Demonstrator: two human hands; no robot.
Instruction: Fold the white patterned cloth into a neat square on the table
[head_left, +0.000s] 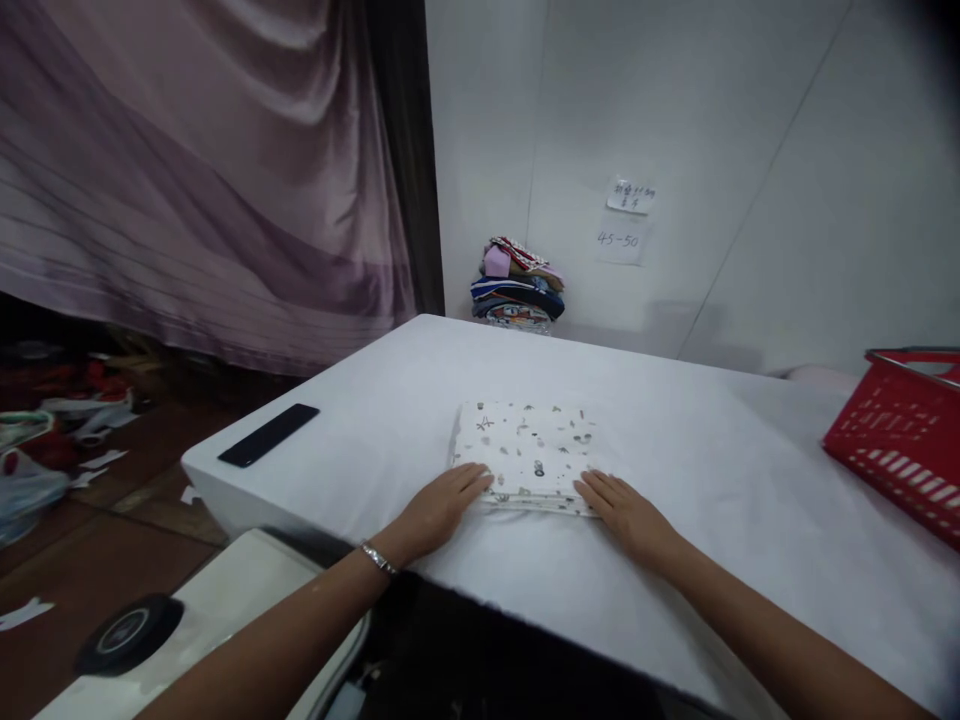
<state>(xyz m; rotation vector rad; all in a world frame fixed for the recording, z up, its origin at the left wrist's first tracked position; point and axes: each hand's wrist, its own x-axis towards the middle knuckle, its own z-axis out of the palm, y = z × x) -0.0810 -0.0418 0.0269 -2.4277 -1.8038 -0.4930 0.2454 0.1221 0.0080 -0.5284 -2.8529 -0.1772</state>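
Note:
A folded white cloth with small dark prints lies flat on the white table. My left hand rests palm down at the cloth's near left corner, fingers stretched out and touching its edge. My right hand lies flat at the near right corner, fingers extended onto the cloth's edge. Neither hand grips anything. A bracelet sits on my left wrist.
A black phone lies at the table's left corner. A red plastic basket stands at the right edge. A stack of folded clothes sits at the far edge by the wall. A purple curtain hangs left; litter covers the floor.

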